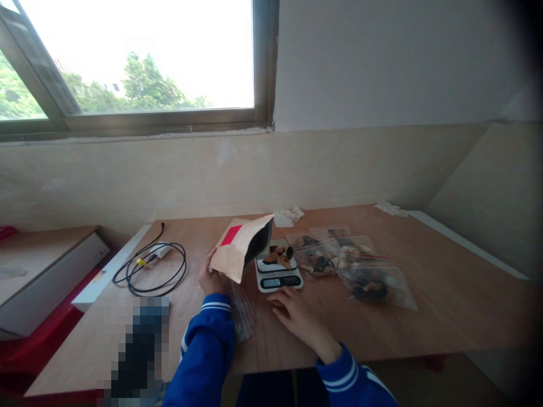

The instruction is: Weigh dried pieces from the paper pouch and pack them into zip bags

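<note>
My left hand [207,277] is closed around the lower left end of a brown kraft paper bag [232,257] with a red label. The bag is tilted, its dark open mouth facing right beside a white digital kitchen scale [261,285]. Brown, dark-edged dried pieces [278,258] lie on the scale's platform; its display is too small to read. At the scale's front edge is my right hand [294,314], holding nothing, fingers loosely stretched and a little apart. A clear zip bag [244,319] lies on the table, partly hidden by my left wrist.
Several clear zip bags [373,282] with dark and pale pieces lie right of the scale. Crumpled white tissue [292,214] sits behind it. A coiled black cable [185,265] and a blurred-out dark object [139,345] are on the wooden table [445,316] at left.
</note>
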`<state>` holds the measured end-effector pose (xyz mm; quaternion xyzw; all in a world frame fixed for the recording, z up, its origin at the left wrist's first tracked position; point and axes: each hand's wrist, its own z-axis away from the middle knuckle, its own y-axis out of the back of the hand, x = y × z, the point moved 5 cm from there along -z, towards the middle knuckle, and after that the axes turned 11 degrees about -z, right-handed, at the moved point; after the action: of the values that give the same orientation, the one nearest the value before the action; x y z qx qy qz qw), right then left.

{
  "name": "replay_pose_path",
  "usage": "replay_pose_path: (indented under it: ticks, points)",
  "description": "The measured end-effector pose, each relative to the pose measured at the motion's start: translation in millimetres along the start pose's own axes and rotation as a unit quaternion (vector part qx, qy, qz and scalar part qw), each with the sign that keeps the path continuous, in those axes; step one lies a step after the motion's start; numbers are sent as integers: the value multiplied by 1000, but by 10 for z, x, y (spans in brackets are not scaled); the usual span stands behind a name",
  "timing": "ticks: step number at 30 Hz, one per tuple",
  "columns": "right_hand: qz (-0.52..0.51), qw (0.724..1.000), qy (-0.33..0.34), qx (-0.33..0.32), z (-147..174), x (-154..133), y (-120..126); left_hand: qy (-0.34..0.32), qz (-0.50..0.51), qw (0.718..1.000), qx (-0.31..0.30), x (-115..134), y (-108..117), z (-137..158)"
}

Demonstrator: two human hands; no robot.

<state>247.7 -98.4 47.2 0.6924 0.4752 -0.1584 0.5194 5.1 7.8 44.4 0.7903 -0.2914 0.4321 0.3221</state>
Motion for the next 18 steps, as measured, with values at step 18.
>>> replay_pose_path:
  ticks: [18]
  points:
    - [146, 982, 10, 118, -692, 93, 220, -37, -10, 999, 10, 56, 14, 15]
